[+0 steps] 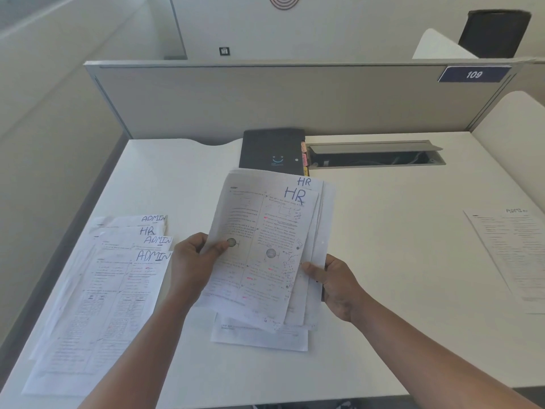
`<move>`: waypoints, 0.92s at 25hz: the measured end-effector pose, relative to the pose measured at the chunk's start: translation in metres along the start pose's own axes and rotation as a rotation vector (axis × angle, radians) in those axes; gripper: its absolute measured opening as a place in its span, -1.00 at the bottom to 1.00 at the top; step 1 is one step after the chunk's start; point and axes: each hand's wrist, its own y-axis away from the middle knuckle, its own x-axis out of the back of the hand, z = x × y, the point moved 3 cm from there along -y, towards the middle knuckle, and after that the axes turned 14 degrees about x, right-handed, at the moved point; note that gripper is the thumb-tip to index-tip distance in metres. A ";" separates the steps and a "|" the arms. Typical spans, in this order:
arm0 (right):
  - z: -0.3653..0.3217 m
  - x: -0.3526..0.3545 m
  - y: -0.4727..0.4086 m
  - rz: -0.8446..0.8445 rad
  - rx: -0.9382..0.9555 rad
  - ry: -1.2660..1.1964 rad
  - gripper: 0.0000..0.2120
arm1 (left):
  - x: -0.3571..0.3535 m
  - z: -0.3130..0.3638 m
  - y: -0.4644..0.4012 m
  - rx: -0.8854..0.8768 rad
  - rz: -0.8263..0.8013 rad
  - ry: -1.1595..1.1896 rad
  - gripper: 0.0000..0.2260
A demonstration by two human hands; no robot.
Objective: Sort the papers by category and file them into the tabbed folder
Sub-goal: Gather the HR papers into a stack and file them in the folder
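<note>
A sheaf of HR papers (265, 249) is gripped above the desk (383, 261) by the left hand (193, 265) and right hand (336, 286). The black tabbed folder (271, 150) is partly hidden behind it; an unsorted stack (103, 293) is spread left, one ADMIN sheet (513, 249) far right.

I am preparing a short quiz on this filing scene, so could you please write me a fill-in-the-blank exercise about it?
1. The top sheet of the held stack, gripped by the left hand and right hand, is marked ____.
2. The front sheet of the pile on the left is marked ____.
3. The blue plate on the partition reads ____.
4. The black folder lies ____ the held stack.

Missing words: HR; ADMIN; 109; behind
</note>
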 end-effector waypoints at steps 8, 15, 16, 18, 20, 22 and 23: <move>-0.005 0.011 -0.005 0.071 0.008 -0.099 -0.72 | 0.014 -0.004 -0.006 -0.015 0.013 -0.027 -0.75; -0.007 0.008 -0.008 0.018 0.022 -0.086 -0.61 | 0.014 -0.003 -0.012 0.002 -0.003 -0.022 -0.86; -0.008 0.009 -0.009 0.012 0.021 -0.079 -0.61 | 0.014 -0.004 -0.013 0.010 -0.006 -0.028 -0.87; -0.006 0.009 -0.011 0.009 0.013 -0.049 -0.65 | 0.012 -0.007 -0.014 0.026 -0.018 -0.022 -0.89; -0.001 0.009 -0.013 0.019 -0.001 -0.014 -0.70 | 0.011 -0.011 -0.014 0.051 -0.026 -0.023 -0.91; 0.003 0.009 -0.014 0.038 -0.020 0.019 -0.72 | 0.009 -0.020 -0.016 0.073 -0.030 -0.048 -0.91; 0.005 0.009 -0.014 0.046 -0.032 0.034 -0.73 | 0.009 -0.024 -0.017 0.081 -0.024 -0.058 -0.91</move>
